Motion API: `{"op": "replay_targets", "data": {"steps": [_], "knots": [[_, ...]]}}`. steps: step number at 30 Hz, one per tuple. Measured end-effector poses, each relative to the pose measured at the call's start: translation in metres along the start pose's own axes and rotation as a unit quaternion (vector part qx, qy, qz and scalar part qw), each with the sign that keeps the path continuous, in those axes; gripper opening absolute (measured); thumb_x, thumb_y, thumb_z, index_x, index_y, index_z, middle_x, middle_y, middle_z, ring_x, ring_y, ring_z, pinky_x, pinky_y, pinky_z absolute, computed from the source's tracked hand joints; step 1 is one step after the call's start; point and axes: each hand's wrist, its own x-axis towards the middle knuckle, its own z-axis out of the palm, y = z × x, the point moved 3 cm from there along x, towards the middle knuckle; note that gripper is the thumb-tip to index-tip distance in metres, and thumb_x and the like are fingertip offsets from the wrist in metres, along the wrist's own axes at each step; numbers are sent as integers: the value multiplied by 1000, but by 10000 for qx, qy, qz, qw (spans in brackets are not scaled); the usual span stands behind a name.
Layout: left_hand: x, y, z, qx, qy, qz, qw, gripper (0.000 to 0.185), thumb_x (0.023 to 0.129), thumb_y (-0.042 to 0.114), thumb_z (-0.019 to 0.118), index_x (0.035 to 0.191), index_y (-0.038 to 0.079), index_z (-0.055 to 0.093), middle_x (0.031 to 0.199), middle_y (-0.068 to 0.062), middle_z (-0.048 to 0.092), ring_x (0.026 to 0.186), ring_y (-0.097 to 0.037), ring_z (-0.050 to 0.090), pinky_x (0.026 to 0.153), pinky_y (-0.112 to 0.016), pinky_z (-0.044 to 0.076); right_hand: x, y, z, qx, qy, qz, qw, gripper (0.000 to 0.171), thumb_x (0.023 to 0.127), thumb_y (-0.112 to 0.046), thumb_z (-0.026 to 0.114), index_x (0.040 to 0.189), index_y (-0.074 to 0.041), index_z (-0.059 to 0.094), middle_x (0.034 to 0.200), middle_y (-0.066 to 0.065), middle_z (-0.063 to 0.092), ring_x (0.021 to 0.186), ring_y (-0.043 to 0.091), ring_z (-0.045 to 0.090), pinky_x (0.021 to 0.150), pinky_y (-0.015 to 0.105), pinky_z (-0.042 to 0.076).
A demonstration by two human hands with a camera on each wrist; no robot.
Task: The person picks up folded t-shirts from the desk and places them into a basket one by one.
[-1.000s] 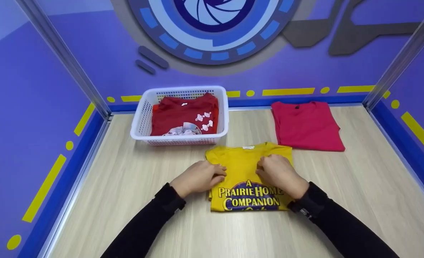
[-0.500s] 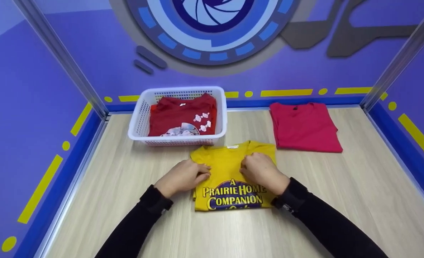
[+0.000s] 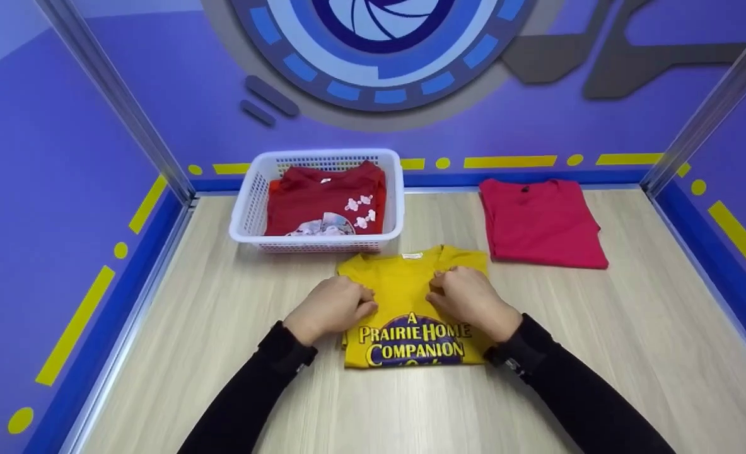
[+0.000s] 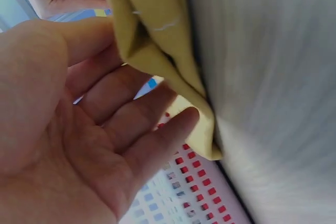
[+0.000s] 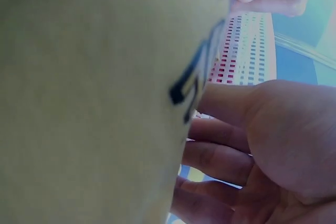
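Two hands are resting on a folded yellow T-shirt (image 3: 410,302) lying on the wooden table (image 3: 631,340), just in front of the white basket (image 3: 250,208). The left hand (image 3: 330,307) is gripping the shirt's left edge, its fingers (image 4: 131,124) curling under the gathered fabric. The right hand (image 3: 472,301) is lying on the shirt's right half with fingers bent; whether it is pinching fabric cannot be told. A dark red shirt (image 3: 322,198) is sitting in the basket, and a folded pink-red shirt (image 3: 540,221) is lying well apart to the right.

A staged recording booth, not a home — purple walls (image 3: 95,113) with a printed camera-shutter emblem (image 3: 379,44), metal corner posts (image 3: 114,101) and a wood-look counter (image 3: 221,328).
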Motion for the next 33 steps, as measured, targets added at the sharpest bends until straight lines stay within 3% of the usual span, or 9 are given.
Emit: {"op": "replay_targets", "data": {"steps": [4,8,14,19,23,28,33], "knots": [[-2,8,-3,-60,-274,-280,9992,30,109,35,71,84,19,74,64,7,47,61,-13,49,64,-31,42,1,15,-8,966,-346,319,9942,17,102,-28,81,101,-12,87,96,7,84,78,17,69,78,39,60],[0,12,-8,-78,-294,-380,9988,29,110,38,70,93,16,78,69,4,56,66,-15,52,67,-32,45,-1,36,-28,1642,-377,1016,9805,29,106,-30,76,123,-8,85,118,14,85,96,25,76,90,45,64],[14,-8,-25,-44,396,-955,9946,25,108,34,73,109,11,84,88,-7,78,81,-27,71,76,-44,60,1,59,-47,1516,-56,1578,9757,39,107,-27,74,136,-2,77,136,22,78,125,40,75,104,56,63],[25,-31,-29,20,930,-1632,9822,21,105,31,77,108,11,85,103,-8,83,98,-34,79,87,-53,64,8,70,-45,1135,147,1514,9818,37,105,-21,77,135,1,77,131,25,79,120,43,77,100,56,65],[28,-40,-20,-14,974,-1831,9783,22,104,30,78,102,9,82,101,-13,80,98,-40,78,85,-58,62,9,77,-40,1201,53,1620,9795,39,104,-20,77,135,3,76,130,26,79,118,43,78,99,56,65],[30,-44,-10,13,977,-1854,9778,27,104,31,78,108,5,81,106,-17,81,101,-43,77,89,-59,62,8,82,-38,1290,-3,1788,9754,42,104,-19,76,139,4,74,135,27,76,125,45,74,103,58,63],[36,-47,-9,-49,990,-1851,9777,30,103,34,78,114,6,81,109,-17,81,104,-41,77,93,-57,63,14,84,-30,1233,-204,1576,9796,40,104,-22,77,137,1,76,133,25,78,122,41,74,107,56,61]]}}
